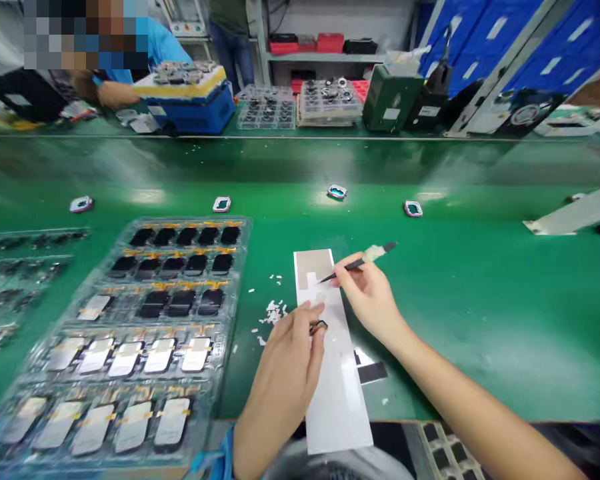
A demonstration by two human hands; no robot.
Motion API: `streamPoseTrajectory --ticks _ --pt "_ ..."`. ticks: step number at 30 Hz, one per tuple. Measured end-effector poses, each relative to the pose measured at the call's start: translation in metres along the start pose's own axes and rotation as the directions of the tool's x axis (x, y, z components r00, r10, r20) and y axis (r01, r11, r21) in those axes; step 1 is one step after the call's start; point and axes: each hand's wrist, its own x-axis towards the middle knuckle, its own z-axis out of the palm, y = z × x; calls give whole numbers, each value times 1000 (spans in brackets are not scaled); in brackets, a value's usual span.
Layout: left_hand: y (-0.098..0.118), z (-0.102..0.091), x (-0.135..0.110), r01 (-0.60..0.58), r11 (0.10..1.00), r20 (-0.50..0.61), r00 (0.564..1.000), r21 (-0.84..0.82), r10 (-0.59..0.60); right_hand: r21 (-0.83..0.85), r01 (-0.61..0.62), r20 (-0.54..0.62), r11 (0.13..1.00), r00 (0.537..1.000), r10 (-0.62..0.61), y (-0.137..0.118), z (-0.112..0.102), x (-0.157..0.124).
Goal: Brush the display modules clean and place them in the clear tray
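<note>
The right hand (369, 300) is holding a pair of black tweezers (353, 265) much as one holds a pen, its fingers pressed together on the shanks and a pale tape wrap (375, 253) sitting just beyond them. The fine tip is angling down toward a tan patch (313, 267) at the far end of a long white backing sheet (337, 400), and it is hard to tell whether it is touching. The left hand (287, 373) is lying across the sheet, its fingers curled close together beside a small black loop-shaped piece (319, 327), though whether they are pinching it cannot be told from this view.

The sheet is lying on the green desk (460, 320), with scraps of white film (273, 313) scattered just to its left and a dark strip (373, 372) showing at its right edge. A clear blister tray (237, 267) is holding rows of black and silver panels (196, 353) with orange tabs.

For close work like this, a light pen grip and a low tweezer angle seem best — the left hand pinning the sheet flat helps too. Across the desk, a co-worker's hand (113, 95) is resting near a blue crate (190, 110).
</note>
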Motion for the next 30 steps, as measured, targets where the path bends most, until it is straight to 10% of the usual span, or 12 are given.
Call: streamPoseTrajectory --ticks 16,22,25,30 --pt "-10 7 6 -28 1000 -43 999 10 28 86 -179 176 980 971 162 0 -15 18" --pt "-8 2 7 115 972 -98 986 -207 -137 231 -196 102 953 979 177 -20 -21 8" --pt "-3 0 8 189 819 -95 955 -542 -283 357 -83 -89 930 988 123 -38 -15 -22" --pt "17 2 10 172 319 49 932 -932 -360 287 254 -441 924 891 -108 -52 14 -72"
